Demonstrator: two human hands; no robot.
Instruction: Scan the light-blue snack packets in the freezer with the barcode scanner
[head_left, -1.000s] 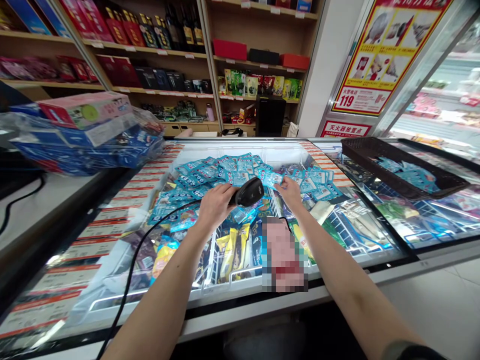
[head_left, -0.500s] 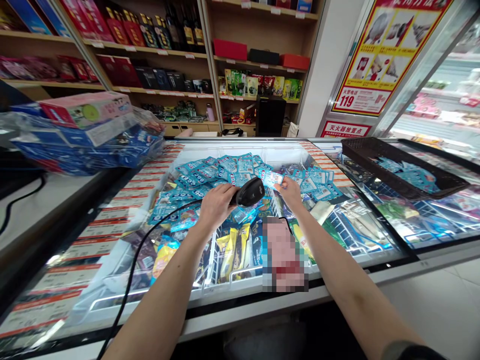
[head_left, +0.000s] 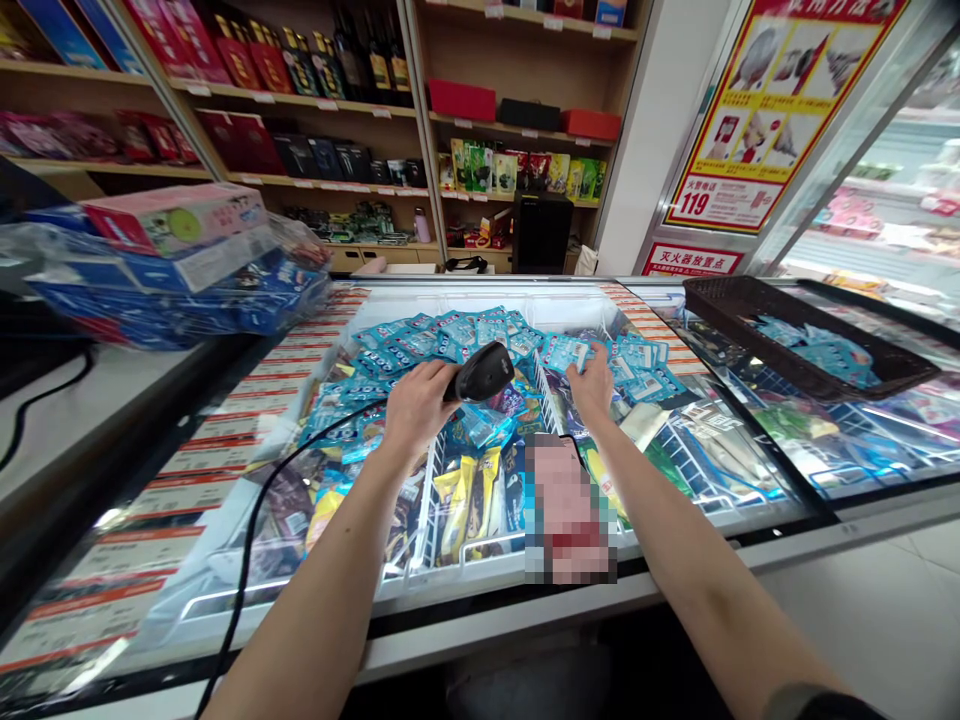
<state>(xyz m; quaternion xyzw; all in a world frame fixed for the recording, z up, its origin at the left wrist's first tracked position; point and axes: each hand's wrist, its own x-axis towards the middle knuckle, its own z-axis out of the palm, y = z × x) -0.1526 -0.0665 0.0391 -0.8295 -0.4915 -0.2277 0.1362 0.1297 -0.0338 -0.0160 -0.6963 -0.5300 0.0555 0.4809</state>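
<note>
My left hand (head_left: 416,405) is closed round the handle of a black corded barcode scanner (head_left: 484,372), held over an open chest freezer (head_left: 480,575). The scanner's head points right, toward my right hand (head_left: 592,385). That hand pinches a small blue packet (head_left: 564,352) by its edge, just above a heap of the same blue packets (head_left: 450,335) at the back of the freezer. Wire baskets (head_left: 469,500) nearer me hold yellow and dark wrapped ice creams.
A black tray (head_left: 757,300) with a few blue packets rests on the freezer's glass lid at right. Plastic-wrapped boxes (head_left: 172,265) lie on the counter at left. The scanner's cable (head_left: 247,560) trails down left. Shelves of goods (head_left: 345,110) stand behind.
My right hand has moved a little right and away with the blue packet. The scanner has shifted slightly left and tilted, drawing apart from the packet.
</note>
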